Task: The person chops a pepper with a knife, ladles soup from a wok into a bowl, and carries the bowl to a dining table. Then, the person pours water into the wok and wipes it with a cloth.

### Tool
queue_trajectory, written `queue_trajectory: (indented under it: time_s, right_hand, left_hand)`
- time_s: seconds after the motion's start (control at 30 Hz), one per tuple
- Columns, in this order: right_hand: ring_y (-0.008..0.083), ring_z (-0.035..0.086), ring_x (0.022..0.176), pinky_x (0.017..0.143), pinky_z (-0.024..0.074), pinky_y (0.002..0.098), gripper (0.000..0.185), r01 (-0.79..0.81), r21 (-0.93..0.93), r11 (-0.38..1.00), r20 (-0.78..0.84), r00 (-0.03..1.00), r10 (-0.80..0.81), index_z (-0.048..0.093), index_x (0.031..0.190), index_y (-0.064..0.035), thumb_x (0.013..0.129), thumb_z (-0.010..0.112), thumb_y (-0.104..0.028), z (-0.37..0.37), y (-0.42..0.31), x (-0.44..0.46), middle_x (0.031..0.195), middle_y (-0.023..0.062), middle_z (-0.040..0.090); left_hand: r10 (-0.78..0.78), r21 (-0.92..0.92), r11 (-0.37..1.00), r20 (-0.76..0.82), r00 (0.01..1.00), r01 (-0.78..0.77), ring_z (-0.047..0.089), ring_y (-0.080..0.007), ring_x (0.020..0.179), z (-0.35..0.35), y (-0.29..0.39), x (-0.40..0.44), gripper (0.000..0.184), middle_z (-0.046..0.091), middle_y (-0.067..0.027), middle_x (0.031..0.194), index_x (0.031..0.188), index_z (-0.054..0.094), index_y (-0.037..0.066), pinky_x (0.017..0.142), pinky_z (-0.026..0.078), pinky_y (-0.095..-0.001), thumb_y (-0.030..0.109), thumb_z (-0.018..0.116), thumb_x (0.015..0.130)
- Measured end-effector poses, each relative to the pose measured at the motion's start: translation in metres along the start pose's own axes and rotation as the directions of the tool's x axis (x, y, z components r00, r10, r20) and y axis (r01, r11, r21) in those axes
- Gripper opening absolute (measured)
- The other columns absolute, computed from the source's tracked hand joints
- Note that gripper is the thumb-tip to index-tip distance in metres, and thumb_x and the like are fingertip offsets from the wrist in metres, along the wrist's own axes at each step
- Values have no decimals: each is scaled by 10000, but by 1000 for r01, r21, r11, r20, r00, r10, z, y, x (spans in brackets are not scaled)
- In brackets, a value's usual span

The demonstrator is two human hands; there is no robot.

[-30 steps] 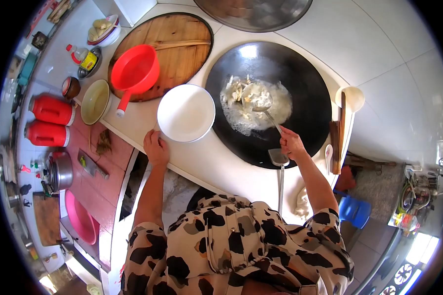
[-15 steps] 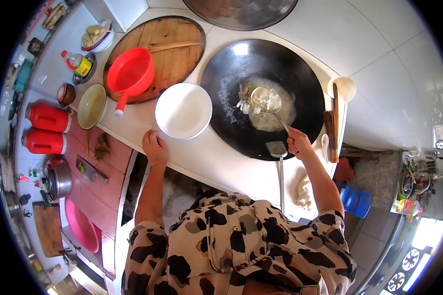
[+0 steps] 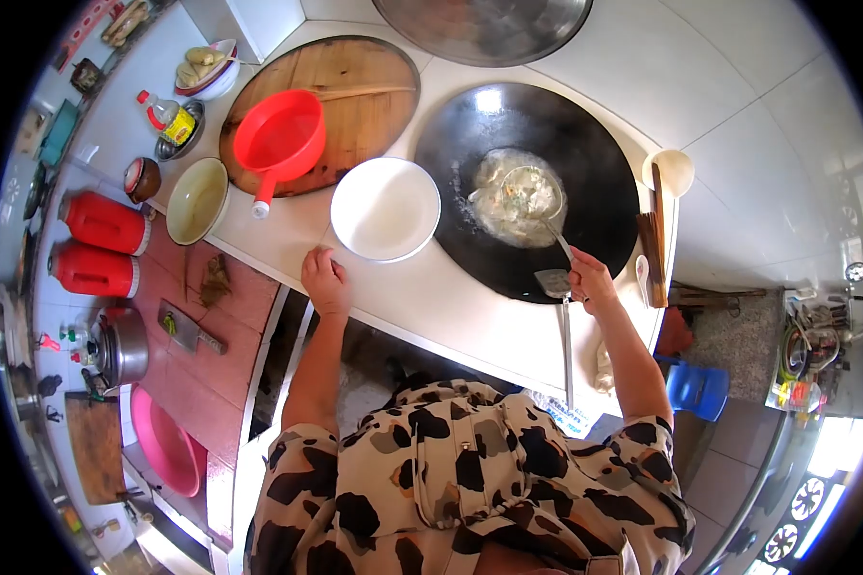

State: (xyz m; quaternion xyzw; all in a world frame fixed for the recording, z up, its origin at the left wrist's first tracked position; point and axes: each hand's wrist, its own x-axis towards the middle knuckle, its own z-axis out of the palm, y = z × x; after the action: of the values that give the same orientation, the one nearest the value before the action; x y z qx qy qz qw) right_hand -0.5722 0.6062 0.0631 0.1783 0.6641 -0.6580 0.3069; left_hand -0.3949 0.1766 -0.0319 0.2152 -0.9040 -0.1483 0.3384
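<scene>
My right hand (image 3: 593,279) is closed round the handle of a metal ladle (image 3: 556,233). The ladle's round head is in the middle of a large black wok (image 3: 599,172), among pale food in cloudy broth (image 3: 503,206). A metal spatula (image 3: 553,281) lies across the wok's near rim, its long handle pointing toward me, close to my right hand. My left hand (image 3: 325,279) rests at the counter's front edge with fingers curled in; nothing shows in them. Just beyond it stands a white bowl (image 3: 385,208) with no food visible inside.
A red plastic dipper (image 3: 283,134) sits on a round wooden board (image 3: 369,81). Left of it are a greenish bowl (image 3: 198,201) and a yellow-labelled bottle (image 3: 171,122). A cleaver (image 3: 190,329) lies on the pink tiles. A white spoon (image 3: 641,267) and wooden sticks (image 3: 653,254) flank the wok's right side.
The ladle's head has sunk lower into the broth, and the food has gathered around it. My right hand still grips the handle. The view has shifted a little, with my left hand still by the bowl.
</scene>
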Motion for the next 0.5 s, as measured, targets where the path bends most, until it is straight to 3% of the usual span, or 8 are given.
queue_trajectory:
  time_s: [0.07,0.27,0.37,0.47,0.5]
  right_hand:
    - [78,300,413,370,253,241,384,31,-27,999,14,999,-31,473,1289,-80,906,469,-107,4,-5,-6,566,-17,397]
    - [78,292,396,359,252,257,291,-26,147,989,59,998,17,516,1177,-75,892,460,-93,8,-3,-7,552,-15,400]
    - [81,312,393,353,256,267,261,-38,131,991,-31,999,43,521,1135,-84,880,467,-95,13,2,-2,550,-15,403]
    - [77,292,386,345,234,262,209,-4,8,1000,-101,995,4,563,1056,-89,868,471,-83,7,12,24,544,-23,376]
    - [112,360,408,362,284,288,193,9,-113,994,-100,995,-20,577,1023,-85,861,471,-85,3,13,34,562,7,425]
  left_hand:
    - [0,-1,1000,-15,1000,0,502,-381,1022,1,-1,-1,283,548,-178,1081,986,538,55,864,415,-479,3,557,708]
    - [-14,11,1000,-5,1000,14,492,-382,1051,0,-3,-3,277,547,-180,1103,997,543,60,885,407,-481,26,560,722]
    - [-23,24,999,-2,1000,23,488,-386,1062,2,-3,-5,273,546,-182,1117,1002,546,61,898,401,-482,37,561,731]
    - [-20,21,1000,-5,1000,20,487,-388,1066,2,-3,-5,270,543,-184,1127,1004,546,63,905,396,-482,41,561,735]
    - [-18,18,1000,-5,1000,18,487,-389,1067,1,-3,-5,270,542,-185,1130,1004,545,64,907,395,-482,41,561,735]
